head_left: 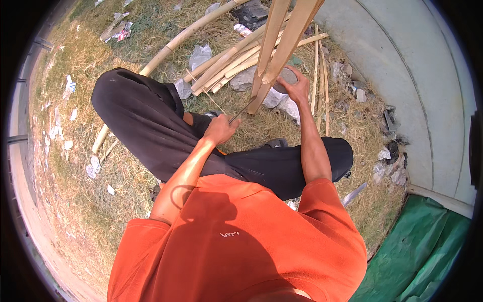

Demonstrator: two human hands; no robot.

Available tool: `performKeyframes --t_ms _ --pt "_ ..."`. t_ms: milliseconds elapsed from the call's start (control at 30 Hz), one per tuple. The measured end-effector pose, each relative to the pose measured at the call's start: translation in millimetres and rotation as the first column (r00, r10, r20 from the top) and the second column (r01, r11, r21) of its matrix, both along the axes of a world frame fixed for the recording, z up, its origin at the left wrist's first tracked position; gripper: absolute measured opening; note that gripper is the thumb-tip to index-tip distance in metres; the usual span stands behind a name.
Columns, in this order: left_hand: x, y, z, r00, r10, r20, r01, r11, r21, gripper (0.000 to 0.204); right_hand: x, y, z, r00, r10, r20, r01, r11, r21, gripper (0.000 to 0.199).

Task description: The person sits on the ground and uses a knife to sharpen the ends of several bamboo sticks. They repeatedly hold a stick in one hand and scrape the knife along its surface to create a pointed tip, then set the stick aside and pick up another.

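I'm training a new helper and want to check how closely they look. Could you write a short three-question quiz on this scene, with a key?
1. Which hand holds the thin dark tool?
2. True or false: the green sheet is at the lower right of the picture.
3. What does the right hand hold?
a) a bottle
b) a grey lump
c) a rope

Key:
1. The left hand.
2. True.
3. b
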State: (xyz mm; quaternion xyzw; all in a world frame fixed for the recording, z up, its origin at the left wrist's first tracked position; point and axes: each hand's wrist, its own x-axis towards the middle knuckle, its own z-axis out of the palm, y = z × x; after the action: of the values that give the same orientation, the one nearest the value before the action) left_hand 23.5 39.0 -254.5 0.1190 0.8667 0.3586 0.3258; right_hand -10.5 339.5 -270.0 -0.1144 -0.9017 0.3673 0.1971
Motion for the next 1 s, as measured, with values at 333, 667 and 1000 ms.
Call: performKeyframes --t_ms 333,667,1000 --pt "1 -1 -20 0.977 -0.177 -0.116 0.171 0.983 -0.061 0.047 2 -9 -34 0.914 -0.064 0.402 0.008 0.99 0.14 0.058" --pt "-5 18 -32 0.996 -0.031 0.088 0.034 0.999 -0.036 0.048 -17 12 26 0.982 -0.164 -0.092 0.156 0.984 -0.087 0.058" --pt "-5 6 -53 0.964 0.05 0.26 -0.056 0.998 0.014 0.043 -14 1 -35 0.975 -0.117 0.191 0.102 0.991 0.089 0.06"
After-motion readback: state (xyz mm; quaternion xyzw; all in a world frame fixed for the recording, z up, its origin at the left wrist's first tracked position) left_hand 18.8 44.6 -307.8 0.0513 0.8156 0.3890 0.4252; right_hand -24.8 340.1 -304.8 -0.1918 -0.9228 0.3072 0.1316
